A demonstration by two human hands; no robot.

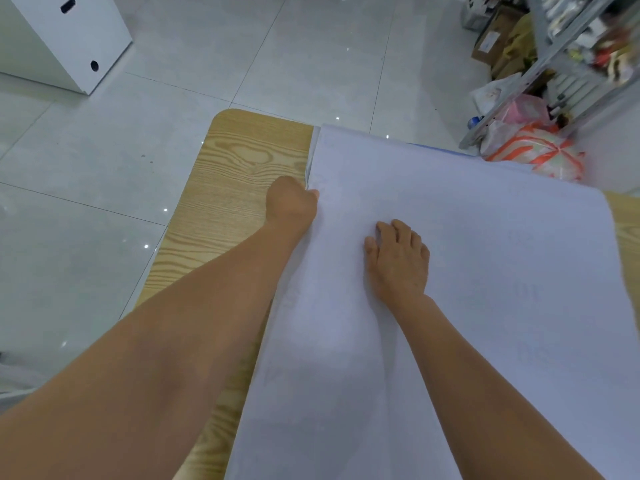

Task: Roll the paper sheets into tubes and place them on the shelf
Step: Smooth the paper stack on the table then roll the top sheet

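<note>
Head view: paper sheets (467,254) spread flat on the bench (235,174), unrolled. Left hand (292,202) curled at the stack's left edge, over the middle of the bench, pinching it. Right hand (398,261) open, pressing flat on top. Probably freeing one sheet. Next: lift that edge, curl it over evenly. Shelf (561,64) beyond the bench's far right corner

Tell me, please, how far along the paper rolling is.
Nothing looks done: no tube shows on the table or the shelf. In hand: the left hand grips the left edge of the sheet while the right hand lies flat on it. Left: rolling the sheet and shelving it.
</note>
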